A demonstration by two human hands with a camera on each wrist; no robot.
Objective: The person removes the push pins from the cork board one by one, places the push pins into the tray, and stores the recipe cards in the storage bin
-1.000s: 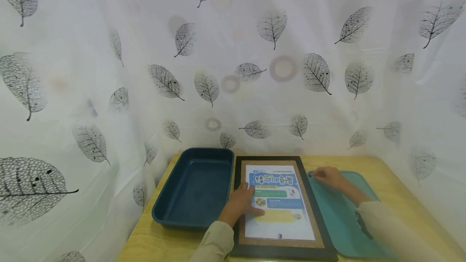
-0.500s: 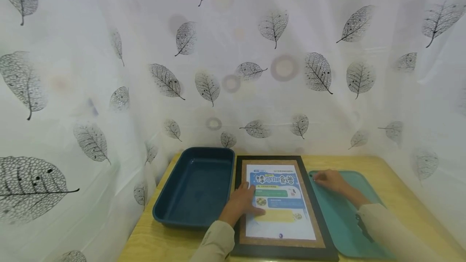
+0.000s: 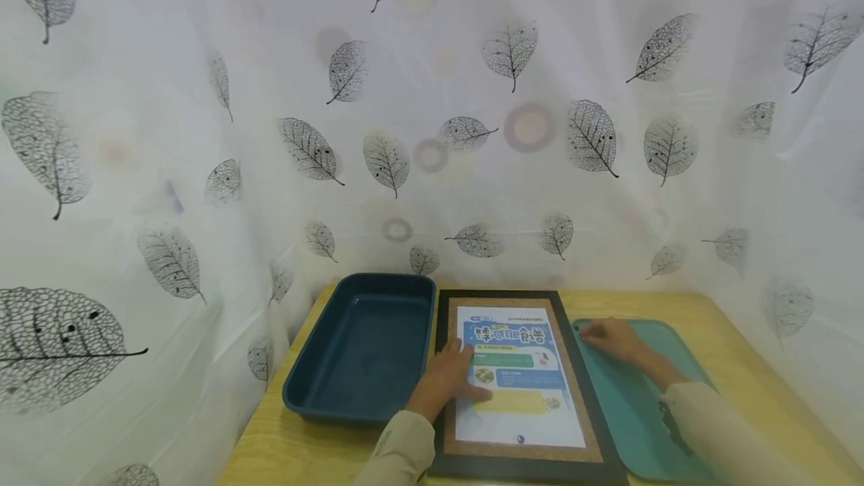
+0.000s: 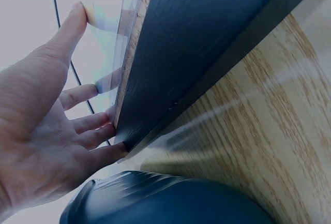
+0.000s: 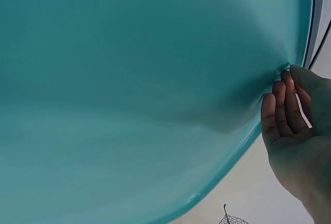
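Wood table [image 3: 270, 445], leaf-print curtain [image 3: 432, 193], left hand [image 3: 444, 377] spread on framed poster [image 3: 523, 377], right hand [image 3: 613, 336] pinching tiny object [image 5: 288, 66]

Leaf-printed curtain [image 3: 432, 107] behind blue basin [image 3: 359, 355] on wooden table [image 3: 290, 450]

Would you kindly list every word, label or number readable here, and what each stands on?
"减肥食谱": title on the printed sheet on the black-edged board; its leading character is unclear.
The sheet's smaller lines: too small or blurred to read.
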